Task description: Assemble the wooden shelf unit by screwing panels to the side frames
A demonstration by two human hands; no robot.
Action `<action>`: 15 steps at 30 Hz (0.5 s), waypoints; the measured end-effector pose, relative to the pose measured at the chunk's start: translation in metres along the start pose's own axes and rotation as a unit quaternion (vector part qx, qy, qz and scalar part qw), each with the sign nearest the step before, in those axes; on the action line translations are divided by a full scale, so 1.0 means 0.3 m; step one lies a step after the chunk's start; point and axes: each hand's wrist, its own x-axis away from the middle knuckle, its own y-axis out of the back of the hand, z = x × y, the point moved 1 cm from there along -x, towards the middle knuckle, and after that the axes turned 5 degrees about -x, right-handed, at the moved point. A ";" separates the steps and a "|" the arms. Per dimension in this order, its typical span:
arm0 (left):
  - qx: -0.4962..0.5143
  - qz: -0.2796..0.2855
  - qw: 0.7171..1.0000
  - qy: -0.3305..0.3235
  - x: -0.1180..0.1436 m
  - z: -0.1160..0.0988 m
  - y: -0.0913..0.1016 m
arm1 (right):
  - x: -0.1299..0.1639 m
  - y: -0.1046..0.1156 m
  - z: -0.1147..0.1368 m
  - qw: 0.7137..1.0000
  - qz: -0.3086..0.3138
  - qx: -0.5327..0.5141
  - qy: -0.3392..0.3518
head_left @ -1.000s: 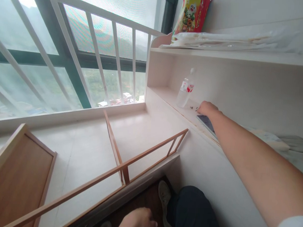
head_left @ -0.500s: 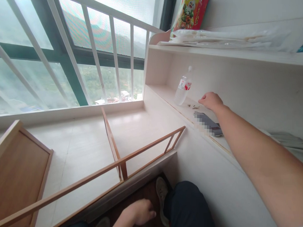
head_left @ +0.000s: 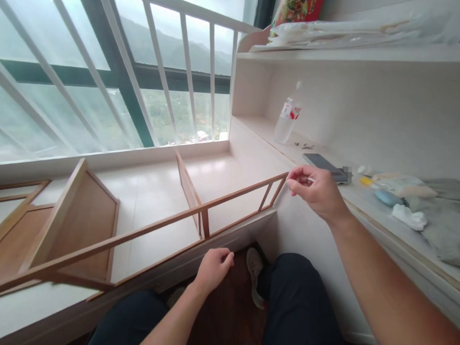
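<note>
My right hand [head_left: 313, 189] is closed in a pinch near the right end of the wooden frame [head_left: 156, 221]. A small thin pale piece [head_left: 310, 180] shows between its fingers; its kind is too small to tell. My left hand [head_left: 213, 267] is curled shut above the floor, in front of the frame, and what its fingers hold, if anything, is hidden. The frame has thin brown rails and upright panels [head_left: 87, 223], and lies along the white window ledge [head_left: 138, 204]. Several tiny dark pieces [head_left: 304, 146] lie on the shelf beside a clear plastic bottle [head_left: 286, 121].
A dark flat device [head_left: 323, 164] lies on the shelf. Further right are a blue object [head_left: 388, 198], crumpled white tissue [head_left: 409, 217] and grey cloth [head_left: 443, 225]. White railings [head_left: 192, 65] guard the window. Plastic bags [head_left: 355, 33] sit on the upper shelf.
My right hand has drawn back from the tiny pieces on the shelf to the frame's right end. My left hand has risen towards the frame. The view has shifted, showing more of the shelf.
</note>
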 end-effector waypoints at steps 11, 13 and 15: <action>-0.001 -0.293 0.950 0.104 0.076 0.119 0.134 | 0.462 -0.512 -0.406 0.916 0.052 -0.301 -0.262; -0.043 -0.317 0.942 0.102 0.072 0.134 0.147 | 0.510 -0.587 -0.443 0.899 0.054 -0.320 -0.294; -0.101 -0.316 0.939 0.096 0.062 0.143 0.155 | 0.542 -0.645 -0.469 0.891 0.061 -0.333 -0.301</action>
